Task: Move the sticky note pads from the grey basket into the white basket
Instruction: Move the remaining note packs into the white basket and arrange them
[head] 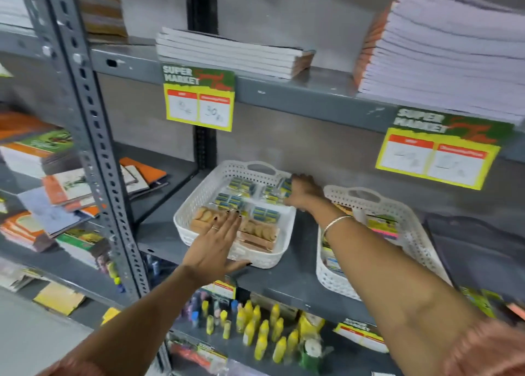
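Two perforated plastic baskets stand side by side on a grey metal shelf. The left basket (196,196) is white and holds several small blue-and-yellow packs (240,183) and brown packs (257,235). The right basket (397,205) looks pale grey-white and holds neon sticky note pads (382,227), partly hidden by my right forearm. My left hand (218,242) lies flat with fingers spread over the front of the left basket. My right hand (302,192) reaches over that basket's far right corner, its fingers curled around a tilted blue-and-yellow pack (285,185).
Notebook stacks (227,53) sit on the shelf above, with price signs (199,100) hanging from its edge. Glue bottles (261,330) fill the shelf below. A perforated upright (93,137) separates a left bay full of books. A dark bag (477,239) lies right of the baskets.
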Demonstrator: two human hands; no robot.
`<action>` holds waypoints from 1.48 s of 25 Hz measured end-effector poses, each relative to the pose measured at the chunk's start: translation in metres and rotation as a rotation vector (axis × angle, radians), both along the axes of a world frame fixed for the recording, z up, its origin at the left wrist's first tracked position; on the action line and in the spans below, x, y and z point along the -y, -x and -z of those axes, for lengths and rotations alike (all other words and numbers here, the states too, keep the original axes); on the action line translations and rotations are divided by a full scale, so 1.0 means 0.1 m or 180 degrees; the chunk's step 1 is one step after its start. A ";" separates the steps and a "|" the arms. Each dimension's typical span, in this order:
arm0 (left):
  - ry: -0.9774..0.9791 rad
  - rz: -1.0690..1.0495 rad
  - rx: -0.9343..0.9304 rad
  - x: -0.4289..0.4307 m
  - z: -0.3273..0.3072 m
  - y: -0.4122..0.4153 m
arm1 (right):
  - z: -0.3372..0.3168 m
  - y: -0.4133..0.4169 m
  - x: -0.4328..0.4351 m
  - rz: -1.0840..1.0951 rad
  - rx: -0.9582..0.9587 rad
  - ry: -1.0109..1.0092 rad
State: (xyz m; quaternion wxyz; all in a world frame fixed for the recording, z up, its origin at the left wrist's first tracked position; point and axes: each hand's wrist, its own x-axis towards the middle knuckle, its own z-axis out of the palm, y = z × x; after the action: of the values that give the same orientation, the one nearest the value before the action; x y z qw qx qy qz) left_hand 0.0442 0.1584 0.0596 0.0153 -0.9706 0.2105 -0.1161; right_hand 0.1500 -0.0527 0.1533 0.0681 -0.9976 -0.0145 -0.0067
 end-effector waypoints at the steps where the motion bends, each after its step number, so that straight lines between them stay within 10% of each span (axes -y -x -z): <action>1: 0.0039 0.0061 0.0100 0.01 0.03 -0.01 | 0.09 -0.08 -0.14 -0.0100 -0.0108 0.0034; 19: 0.0092 0.0107 0.0350 -0.02 0.14 -0.05 | 0.56 -0.40 -0.30 -0.0193 -0.0365 -0.0106; 29: 0.0231 0.0739 0.0408 0.74 0.06 0.23 | 0.02 0.66 1.61 0.0956 0.0529 -0.0249; 37: 0.0696 0.0590 -0.0317 1.35 0.67 0.37 | 0.34 1.71 3.17 0.1724 -0.0436 0.0158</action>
State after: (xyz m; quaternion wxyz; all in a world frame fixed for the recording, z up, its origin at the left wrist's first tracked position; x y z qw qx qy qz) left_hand 0.0071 0.0230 -0.0072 -0.1117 -0.9474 0.2857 -0.0910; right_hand -0.0213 -0.3700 0.1190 0.0402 -0.9646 0.2570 0.0431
